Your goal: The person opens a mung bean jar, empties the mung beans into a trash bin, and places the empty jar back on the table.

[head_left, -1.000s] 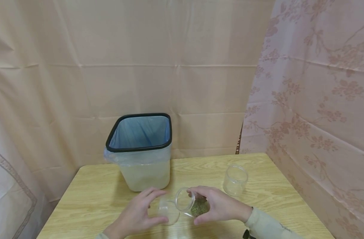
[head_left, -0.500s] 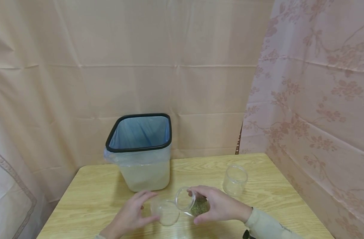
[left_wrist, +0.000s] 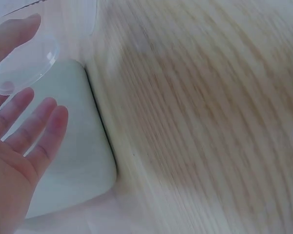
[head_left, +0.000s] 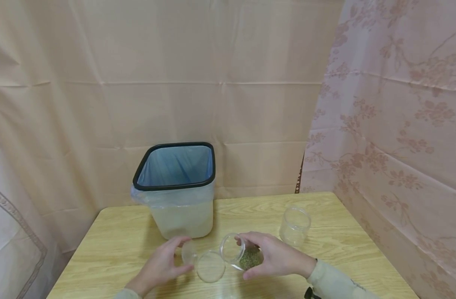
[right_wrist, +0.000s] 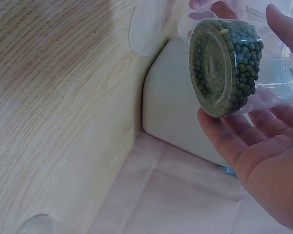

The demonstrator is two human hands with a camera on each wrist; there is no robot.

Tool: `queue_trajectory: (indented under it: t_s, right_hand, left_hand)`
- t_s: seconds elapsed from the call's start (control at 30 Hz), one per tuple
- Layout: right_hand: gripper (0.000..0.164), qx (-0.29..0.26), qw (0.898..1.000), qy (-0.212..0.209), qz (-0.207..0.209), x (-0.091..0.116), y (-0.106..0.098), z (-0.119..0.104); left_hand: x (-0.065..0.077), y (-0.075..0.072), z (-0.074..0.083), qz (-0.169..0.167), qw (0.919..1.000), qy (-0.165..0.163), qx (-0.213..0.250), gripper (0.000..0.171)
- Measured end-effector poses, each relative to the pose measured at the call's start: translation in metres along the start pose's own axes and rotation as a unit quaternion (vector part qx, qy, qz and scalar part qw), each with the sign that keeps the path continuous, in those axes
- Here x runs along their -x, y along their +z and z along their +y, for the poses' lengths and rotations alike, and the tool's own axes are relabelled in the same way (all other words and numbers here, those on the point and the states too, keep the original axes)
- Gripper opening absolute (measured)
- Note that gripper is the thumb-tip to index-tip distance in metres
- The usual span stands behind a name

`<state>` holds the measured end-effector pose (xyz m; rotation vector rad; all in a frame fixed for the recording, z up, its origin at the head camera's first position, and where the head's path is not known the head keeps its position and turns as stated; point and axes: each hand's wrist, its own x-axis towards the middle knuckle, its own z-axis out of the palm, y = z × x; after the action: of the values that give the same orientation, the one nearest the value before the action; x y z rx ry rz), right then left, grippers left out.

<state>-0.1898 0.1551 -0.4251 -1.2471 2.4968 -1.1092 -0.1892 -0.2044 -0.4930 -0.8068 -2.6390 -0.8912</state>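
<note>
My right hand (head_left: 274, 257) grips a clear plastic jar (head_left: 232, 248) tilted on its side, its mouth towards the left. Small green beans (right_wrist: 241, 61), which look like mung beans, lie packed at its bottom end. My left hand (head_left: 158, 263) holds a thin clear disc (head_left: 188, 252), like a jar lid, by its edge between thumb and forefinger; its other fingers (left_wrist: 53, 126) stay spread. Between the two hands is another clear round piece (head_left: 210, 266); whether it is a lid or a jar I cannot tell.
Behind the hands stands a pale bin (head_left: 186, 216) with a black rim and a bluish liner. A clear jar (head_left: 295, 227) stands at the right on the wood-grain table (head_left: 257, 211). Curtains (head_left: 250, 124) hang behind and at the sides.
My left hand has moved left with the clear disc, away from the round piece in the middle. The right hand and the bean jar have hardly moved.
</note>
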Motion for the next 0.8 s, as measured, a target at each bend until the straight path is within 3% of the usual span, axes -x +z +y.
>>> queue_trajectory:
  t_s: [0.43, 0.8]
  right_hand:
    - [0.080, -0.004, 1.000, 0.000, -0.004, -0.001, 0.000, 0.000]
    - [0.081, -0.003, 1.000, 0.001, -0.003, 0.000, 0.000, 0.001]
  left_hand:
    - [0.009, 0.005, -0.014, 0.010, 0.9979, -0.007, -0.064, 0.071]
    - [0.009, 0.007, -0.013, 0.006, 0.9953, -0.013, -0.095, 0.069]
